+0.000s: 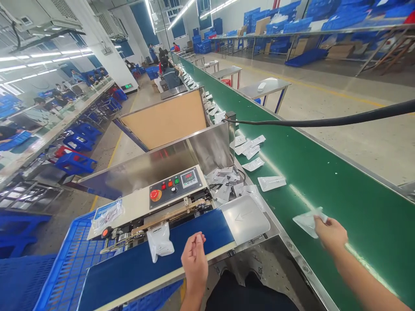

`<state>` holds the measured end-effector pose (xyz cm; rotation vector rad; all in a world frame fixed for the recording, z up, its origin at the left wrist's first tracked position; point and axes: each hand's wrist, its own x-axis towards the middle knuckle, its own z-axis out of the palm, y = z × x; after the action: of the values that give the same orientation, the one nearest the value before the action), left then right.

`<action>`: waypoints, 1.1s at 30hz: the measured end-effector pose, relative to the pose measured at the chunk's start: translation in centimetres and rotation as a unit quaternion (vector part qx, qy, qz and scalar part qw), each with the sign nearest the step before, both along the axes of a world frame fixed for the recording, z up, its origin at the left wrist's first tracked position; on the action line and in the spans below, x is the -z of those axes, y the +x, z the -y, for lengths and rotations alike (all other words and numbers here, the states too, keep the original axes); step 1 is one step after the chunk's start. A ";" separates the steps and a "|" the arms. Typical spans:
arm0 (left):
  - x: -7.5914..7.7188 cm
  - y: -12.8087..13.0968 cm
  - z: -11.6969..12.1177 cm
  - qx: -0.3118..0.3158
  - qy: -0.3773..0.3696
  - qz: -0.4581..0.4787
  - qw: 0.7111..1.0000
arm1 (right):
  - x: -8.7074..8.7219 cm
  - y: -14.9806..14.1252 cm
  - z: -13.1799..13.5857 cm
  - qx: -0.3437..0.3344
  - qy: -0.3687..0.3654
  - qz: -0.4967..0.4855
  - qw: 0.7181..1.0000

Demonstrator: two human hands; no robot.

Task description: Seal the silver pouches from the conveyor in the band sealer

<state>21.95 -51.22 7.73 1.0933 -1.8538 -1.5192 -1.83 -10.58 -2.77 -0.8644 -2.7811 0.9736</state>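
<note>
My right hand (331,234) pinches the edge of a white plastic pouch (305,223) over the green conveyor belt (324,172). My left hand (195,255) hangs above the near edge of the sealing machine's blue belt (204,230), fingers curled together with nothing visible in them. To its left, another white pouch (160,242) sits with its top edge in the band sealer (177,216). A bare metal plate (245,216) with an arrow mark extends from the blue belt's right end.
A heap of small white packets (225,183) lies behind the metal plate. More pouches (271,183) rest along the green belt's left side. A blue basket (61,263) stands at the sealer's left end. A black cable (308,123) crosses above the conveyor. People sit farther along the line.
</note>
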 end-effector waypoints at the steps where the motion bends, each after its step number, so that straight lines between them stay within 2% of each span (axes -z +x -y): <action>1: -0.1 -0.9 -1.0 0.050 -0.013 -0.001 0.999 | -1.1 0.5 1.5 -0.002 -0.045 -0.010 0.999; 3: -0.6 -2.9 -3.1 0.157 -0.047 -0.006 0.986 | -3.8 2.0 5.2 -0.037 -0.149 -0.060 0.986; 6: -1.7 -5.8 -6.0 0.278 -0.089 -0.021 0.956 | -8.3 5.2 11.6 -0.183 -0.244 -0.115 0.945; 9: -2.9 -7.7 -7.5 0.318 -0.091 -0.045 0.943 | -11.7 7.9 16.8 -0.315 -0.328 -0.092 0.886; 12: -3.5 -8.0 -7.3 0.316 -0.062 -0.044 0.946 | -13.3 9.0 19.2 -0.337 -0.422 -0.054 0.840; 15: -3.1 -7.3 -6.5 0.254 -0.021 -0.027 0.967 | -13.2 9.1 19.9 -0.328 -0.510 -0.003 0.795; 17: -2.5 -6.9 -6.1 0.211 0.005 -0.031 0.977 | -12.6 9.2 20.4 -0.319 -0.532 0.029 0.784; 21: -1.4 -6.8 -5.3 0.192 0.004 -0.017 0.981 | -11.1 9.4 21.8 -0.238 -0.545 0.064 0.801; 24: -0.5 -7.3 -4.2 0.174 0.018 -0.004 0.985 | -10.5 8.9 22.3 -0.208 -0.571 0.097 0.788; 25: -0.1 -7.6 -3.9 0.170 0.034 -0.005 0.985 | -10.4 8.5 22.4 -0.207 -0.569 0.101 0.789; 27: 0.7 -8.2 -3.2 0.157 0.078 -0.007 0.984 | -10.3 7.4 22.6 -0.197 -0.548 0.090 0.808; 30: 2.0 -9.4 -2.6 0.078 0.184 -0.025 0.980 | -10.1 5.3 23.5 -0.169 -0.508 0.053 0.843; 33: 2.9 -10.5 -1.9 0.014 0.259 -0.047 0.965 | -9.8 3.7 25.2 -0.172 -0.494 0.041 0.851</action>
<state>11.45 -49.34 4.82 1.1887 -1.4461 -2.1043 1.88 -35.82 7.04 -0.4120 -2.4022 2.5739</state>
